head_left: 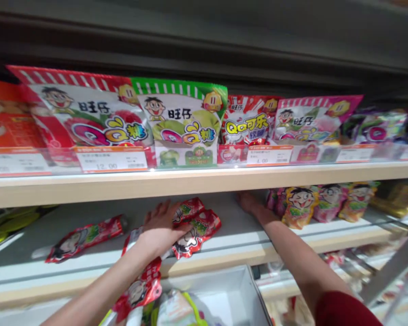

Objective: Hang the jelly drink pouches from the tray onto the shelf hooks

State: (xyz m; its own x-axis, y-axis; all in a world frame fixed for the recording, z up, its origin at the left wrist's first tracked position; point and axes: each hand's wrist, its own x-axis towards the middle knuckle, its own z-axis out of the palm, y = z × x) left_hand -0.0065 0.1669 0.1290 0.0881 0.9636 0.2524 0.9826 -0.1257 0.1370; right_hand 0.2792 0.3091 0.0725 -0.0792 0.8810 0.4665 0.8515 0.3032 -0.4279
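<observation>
My left hand (pixel 160 226) lies over red drink pouches on the lower shelf, with its fingers spread and its thumb across a red pouch (pixel 199 233). Another red pouch (pixel 190 209) sticks out between thumb and fingers. Under my left forearm, a red pouch (pixel 139 287) hangs past the shelf edge above a white bin. To the left, a separate red pouch (pixel 86 238) with a pale spout lies flat. My right hand (pixel 247 202) reaches deep under the upper shelf, left of several upright pouches (pixel 299 206); its fingers are mostly hidden.
The upper shelf (pixel 190 181) runs close above both hands, with gummy candy bags (pixel 187 122) and price tags (pixel 112 159) along it. Below the lower shelf (pixel 224 256) sits a white bin (pixel 240 290) with packages inside. Green packs (pixel 7 224) lie far left.
</observation>
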